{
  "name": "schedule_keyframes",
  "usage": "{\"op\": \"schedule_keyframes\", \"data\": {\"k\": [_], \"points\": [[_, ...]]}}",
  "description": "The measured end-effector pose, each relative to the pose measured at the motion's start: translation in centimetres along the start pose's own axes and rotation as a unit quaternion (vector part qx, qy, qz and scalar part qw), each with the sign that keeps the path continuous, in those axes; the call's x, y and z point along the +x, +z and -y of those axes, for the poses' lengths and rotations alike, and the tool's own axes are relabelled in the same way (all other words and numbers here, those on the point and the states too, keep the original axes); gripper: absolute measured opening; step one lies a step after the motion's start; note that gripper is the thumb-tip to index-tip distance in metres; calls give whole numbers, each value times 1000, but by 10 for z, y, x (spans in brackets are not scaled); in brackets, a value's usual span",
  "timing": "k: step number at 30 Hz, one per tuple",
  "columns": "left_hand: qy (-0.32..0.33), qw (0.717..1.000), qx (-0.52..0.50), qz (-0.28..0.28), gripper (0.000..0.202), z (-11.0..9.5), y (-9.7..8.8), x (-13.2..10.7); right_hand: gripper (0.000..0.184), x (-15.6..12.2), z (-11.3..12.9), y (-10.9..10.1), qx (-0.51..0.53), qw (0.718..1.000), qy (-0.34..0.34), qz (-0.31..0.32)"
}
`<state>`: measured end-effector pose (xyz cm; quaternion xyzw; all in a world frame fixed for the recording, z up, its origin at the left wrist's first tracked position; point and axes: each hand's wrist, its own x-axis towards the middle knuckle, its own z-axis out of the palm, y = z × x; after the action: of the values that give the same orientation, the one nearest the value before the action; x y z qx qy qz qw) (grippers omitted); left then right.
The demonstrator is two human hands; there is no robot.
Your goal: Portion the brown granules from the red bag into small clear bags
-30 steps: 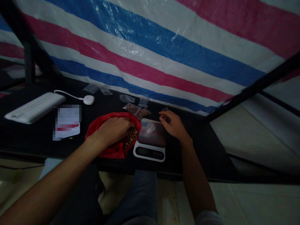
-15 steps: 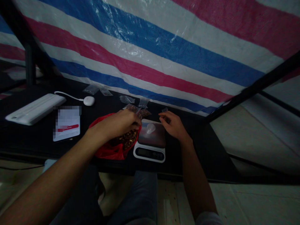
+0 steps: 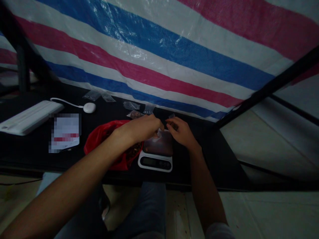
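My left hand [image 3: 149,126] reaches over the scale with its fingertips pinched at a small clear plastic cup [image 3: 158,134]. What they hold, if anything, is hidden. The cup stands on the dark plate of the white digital scale [image 3: 156,162]. To the right of the plate my right hand [image 3: 181,132] is loosely curled, thumb and forefinger a little apart, with nothing seen in it. Left of the scale lies an open red plastic bag [image 3: 99,134] with brown, seed-like pieces in it, partly covered by my left forearm. A small filled clear bag [image 3: 135,115] lies behind my left hand.
Small clear bags [image 3: 131,105] lie along the table's back edge. A long white device [image 3: 31,118], a cable with a round white puck [image 3: 89,107] and a blurred-out phone [image 3: 66,131] lie at left. A striped plastic sheet [image 3: 154,63] slopes behind.
My left hand has moved right, from over the red bag's edge to the cup on the scale. My right hand has stayed beside the scale. The view has shifted slightly.
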<state>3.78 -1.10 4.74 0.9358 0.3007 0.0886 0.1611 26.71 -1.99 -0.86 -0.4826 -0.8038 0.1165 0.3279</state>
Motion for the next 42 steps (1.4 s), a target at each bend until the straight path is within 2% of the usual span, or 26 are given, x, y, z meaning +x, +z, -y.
{"op": "schedule_keyframes", "data": {"k": [7,15,18,21,25,30,33,36,39,42], "points": [[16,999,-45,-13,31,-4,-2,7,21,0,1,-2,-2,1000,0,4],[58,995,-65,-51,26,0,12,10,22,1,3,-2,-7,1000,1,9],[67,993,-75,-63,24,1,11,6,21,1,2,-1,-7,1000,1,13],[49,993,-75,-79,24,2,4,0,19,1,3,-2,-3,1000,1,-1],[-20,995,-33,-92,28,12,-2,-9,14,-4,16,-11,32,999,16,-9],[-52,998,13,-25,28,23,14,-13,16,-20,49,-17,82,994,-14,76],[-49,999,13,-12,28,25,25,-13,17,-26,64,-12,42,989,-60,125],[-52,999,12,-3,25,27,27,-16,15,-26,72,-4,-21,982,-92,162],[-58,998,8,-25,23,27,21,-20,14,-23,75,4,-54,970,-120,204],[-37,995,-8,-87,22,25,14,-22,17,-22,76,11,-88,963,-134,218]]}}
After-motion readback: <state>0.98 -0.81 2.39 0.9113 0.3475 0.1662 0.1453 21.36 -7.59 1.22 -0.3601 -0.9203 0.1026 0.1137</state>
